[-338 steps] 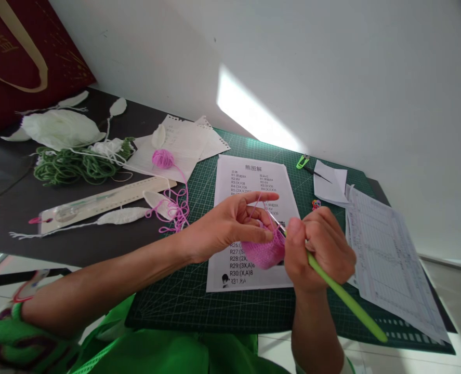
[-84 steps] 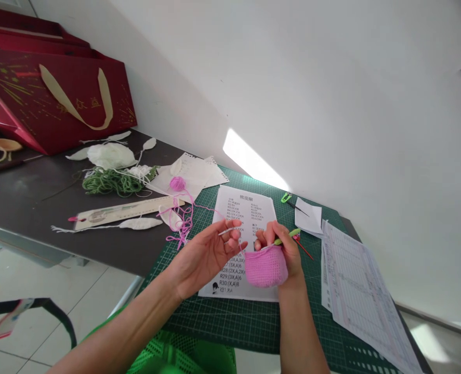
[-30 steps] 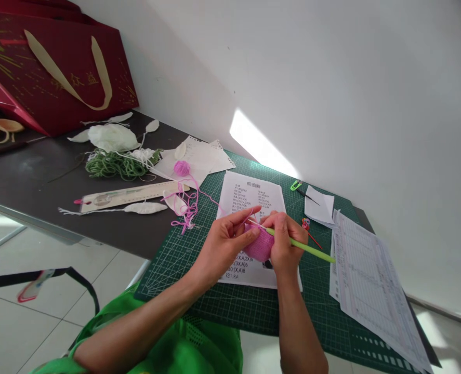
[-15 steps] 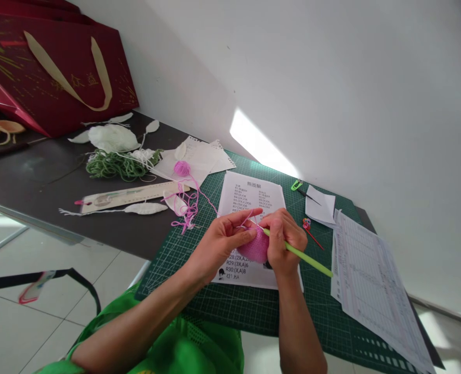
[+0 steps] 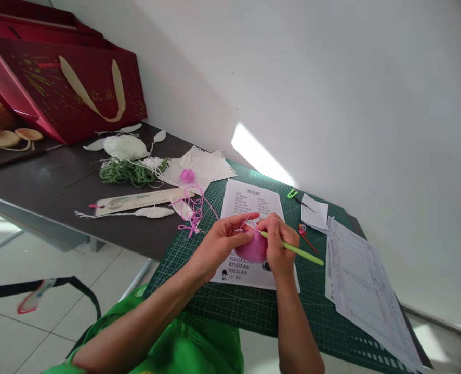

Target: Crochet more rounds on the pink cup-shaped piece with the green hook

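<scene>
Over the printed pattern sheet, my left hand pinches a rounded pink crochet piece, its index finger stretched out with pink yarn running over it. My right hand is closed around a crochet hook with a lime-green handle. The hook's metal tip is at the upper edge of the piece, near the left fingers; its exact place in the stitches is too small to make out. From the left hand the yarn runs back to loose pink strands and a small pink ball.
A green cutting mat lies under the sheet. Left are green yarn, white yarn, a ruler and a red gift bag. Lined papers, a white note and a red stick lie right.
The view has shifted slightly, so the bag and table items sit lower and further right. The hook handle's end has swung a little, and both hands still hold the work and hook.
</scene>
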